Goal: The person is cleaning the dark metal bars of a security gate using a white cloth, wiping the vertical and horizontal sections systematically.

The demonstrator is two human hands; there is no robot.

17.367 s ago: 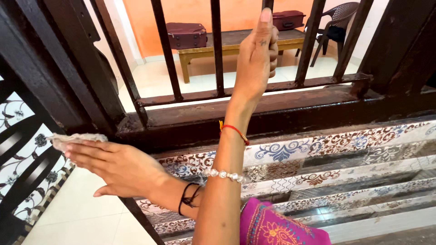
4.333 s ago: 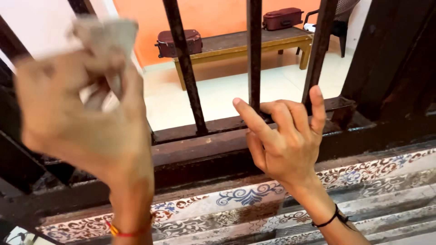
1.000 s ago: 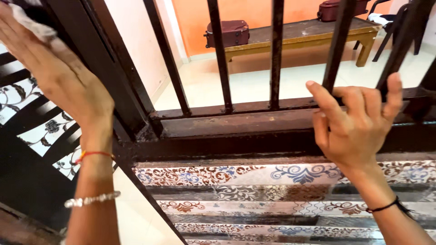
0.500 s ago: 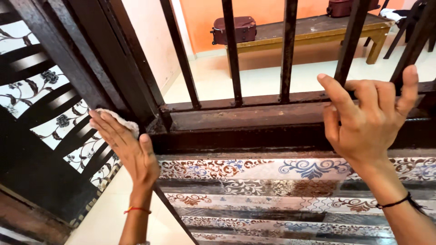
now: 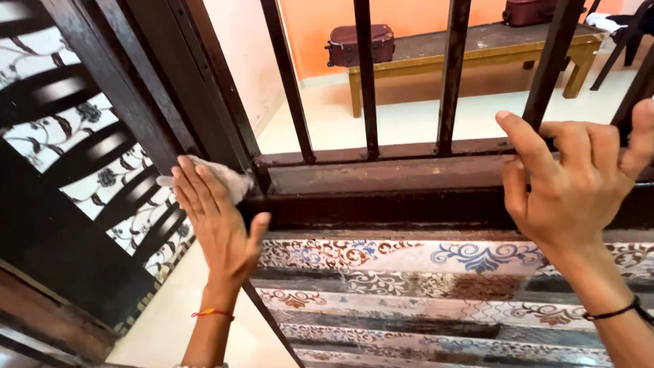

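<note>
One pale cloth (image 5: pixel 219 178) lies lengthwise left-to-right under the flat left hand (image 5: pixel 216 221)

Left hand (image 5: pixel 216 219): lower left of the frame, forearm rising from the bottom edge, palm turned away, fingers straight and close together, thumb splayed right; red thread at wrist. Right hand (image 5: pixel 575 187): right edge, raised, fingers spread and slightly curled; dark band at wrist.

Pretty bright daylight floods the pale floor (image 5: pixel 402 123) beyond the bars, so the dark wooden railing (image 5: pixel 381 178) looks nearly silhouetted, the frame's sharp mid-picture, and edges bend and soften a bit.
</note>
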